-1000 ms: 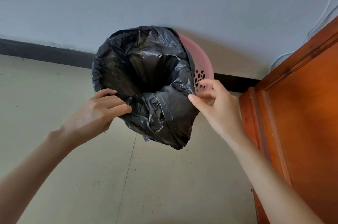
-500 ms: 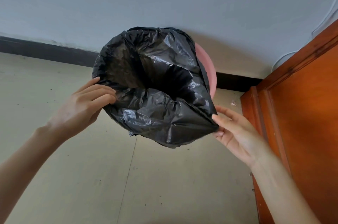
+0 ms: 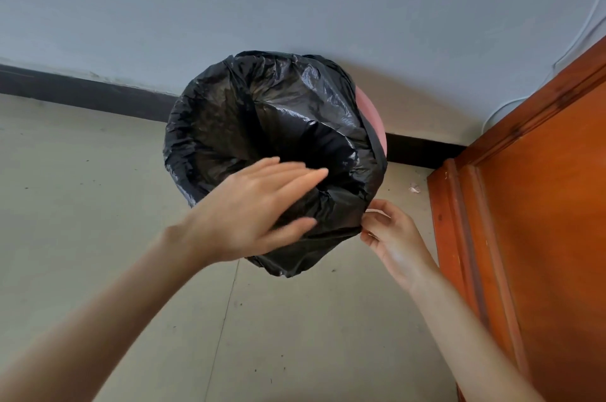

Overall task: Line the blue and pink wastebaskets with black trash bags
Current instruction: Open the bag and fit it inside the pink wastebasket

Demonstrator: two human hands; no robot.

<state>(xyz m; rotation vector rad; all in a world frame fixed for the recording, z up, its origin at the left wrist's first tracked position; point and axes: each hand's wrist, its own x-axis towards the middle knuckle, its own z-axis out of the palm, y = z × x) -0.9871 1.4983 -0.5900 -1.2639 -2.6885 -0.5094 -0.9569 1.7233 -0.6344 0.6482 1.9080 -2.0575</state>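
A black trash bag [image 3: 262, 126] covers the pink wastebasket [image 3: 372, 119] standing on the floor by the wall; only a strip of pink rim shows at the right. The bag's mouth is open and folded over the rim. My left hand [image 3: 252, 214] hovers over the near side of the bag's mouth with its fingers straight, slightly blurred. My right hand [image 3: 393, 234] pinches the bag's edge at the lower right of the basket. The blue wastebasket is not in view.
An orange-brown wooden door or cabinet [image 3: 531, 204] stands close on the right. A black baseboard [image 3: 82, 93] runs along the grey wall. A white cable [image 3: 577, 34] hangs near the door. A small scrap [image 3: 414, 187] lies on the beige floor.
My left hand let go of the bag's left edge and moved right, over the bag's mouth, fingers now straight. My right hand now pinches the bag's lower right edge.
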